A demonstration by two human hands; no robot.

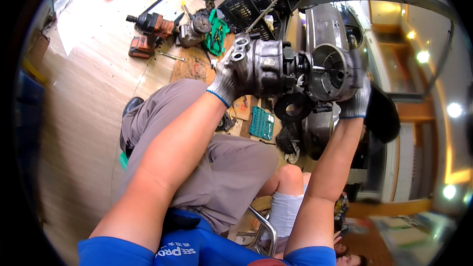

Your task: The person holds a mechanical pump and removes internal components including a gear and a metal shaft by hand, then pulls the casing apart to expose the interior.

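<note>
My left hand (223,80), in a white knit glove with a blue cuff, grips a heavy ribbed metal housing (266,66) at its end with two round ports (239,50). My right hand (355,102), gloved alike, holds an open cylindrical metal housing (331,71) from its far side; most of the fingers are hidden. A dark shaft and collar (300,66) stand between the two housings, and whether they touch both I cannot tell. Just below them is a black ring-shaped plate (292,108). Both hands are raised in front of me, closed round the metal.
An orange-black cordless impact wrench (152,27), another metal part (195,29), a wrench (171,56) and a green tool case (216,33) lie on the floor at left. A teal socket set (261,123) sits below the housings. Black crates (253,10) stand behind. Another person sits nearby.
</note>
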